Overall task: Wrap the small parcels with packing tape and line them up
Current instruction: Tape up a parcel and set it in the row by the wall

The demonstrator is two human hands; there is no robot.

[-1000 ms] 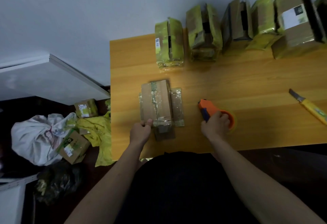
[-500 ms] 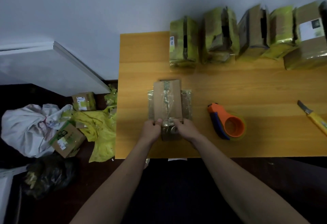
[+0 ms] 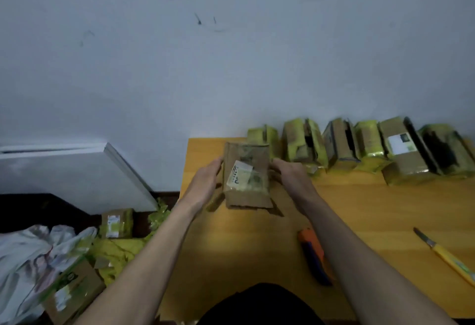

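Home packing spot: taped parcels [image 3: 359, 150], desk [image 3: 372, 209]

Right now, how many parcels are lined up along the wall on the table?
6, side by side from left: first partly behind the held box, then second, third, fourth, fifth, sixth. More may sit beyond the right edge.

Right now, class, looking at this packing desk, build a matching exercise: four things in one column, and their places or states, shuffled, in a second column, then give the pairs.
Things
1. brown cardboard parcel with a white label
2. orange and blue tape dispenser
3. yellow-handled knife
4. row of yellow-taped parcels

Places or states
A. along the wall
B. alone at the desk's right edge
C. held between both hands
D. partly hidden by the right forearm

Pairs: 1-C, 2-D, 3-B, 4-A
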